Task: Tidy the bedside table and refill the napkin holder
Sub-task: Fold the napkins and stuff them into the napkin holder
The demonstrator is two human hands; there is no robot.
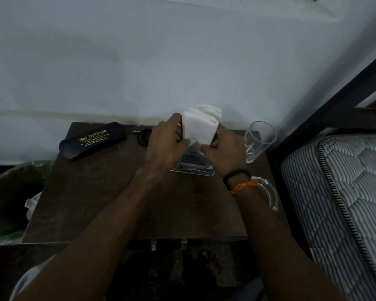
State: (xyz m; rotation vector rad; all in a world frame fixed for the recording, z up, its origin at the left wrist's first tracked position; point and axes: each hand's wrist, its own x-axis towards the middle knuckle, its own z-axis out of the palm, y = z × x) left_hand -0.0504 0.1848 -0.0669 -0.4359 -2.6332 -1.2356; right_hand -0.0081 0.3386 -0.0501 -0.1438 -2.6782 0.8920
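A folded stack of white napkins (pixel 201 124) is held upright between both hands above the back of the brown bedside table (pixel 109 203). My left hand (pixel 165 144) grips its left side and my right hand (pixel 224 148) grips its right side. Directly under the napkins stands a clear napkin holder (pixel 193 164) with a printed label at its base, mostly hidden by my hands.
A black spectacle case (pixel 92 141) lies at the back left, a small black ring-shaped item (pixel 142 137) beside it. A clear drinking glass (pixel 258 140) stands at the back right, another clear glass piece (pixel 269 192) under my right wrist. A green-lined bin (pixel 11 192) is left; a mattress (pixel 339 192) right.
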